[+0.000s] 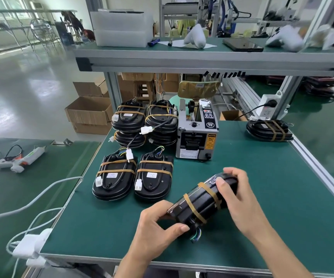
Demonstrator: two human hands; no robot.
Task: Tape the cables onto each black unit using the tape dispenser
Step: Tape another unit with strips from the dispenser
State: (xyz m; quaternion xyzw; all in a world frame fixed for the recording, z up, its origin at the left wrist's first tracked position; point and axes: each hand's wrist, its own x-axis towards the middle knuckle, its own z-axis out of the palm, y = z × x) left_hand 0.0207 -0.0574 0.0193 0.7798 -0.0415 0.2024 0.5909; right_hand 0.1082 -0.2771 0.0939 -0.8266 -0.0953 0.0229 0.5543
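You get bright, even light; daylight floods in from the windows (5, 9) at far left and glares off the glossy floor (31, 83). Shadows on the green mat (252, 187) stay soft. Wide-angle distortion bends the edges, and the upper right corner smears with blur.

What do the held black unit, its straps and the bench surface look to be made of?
Black unit, gripped by left hand and right hand: likely moulded plastic, glossy, with highlights on its rounded edges. Tape strips across it: tan and matte, probably paper masking tape. Bench top: dull green mat, possibly rubber or vinyl, edged in pale metal.
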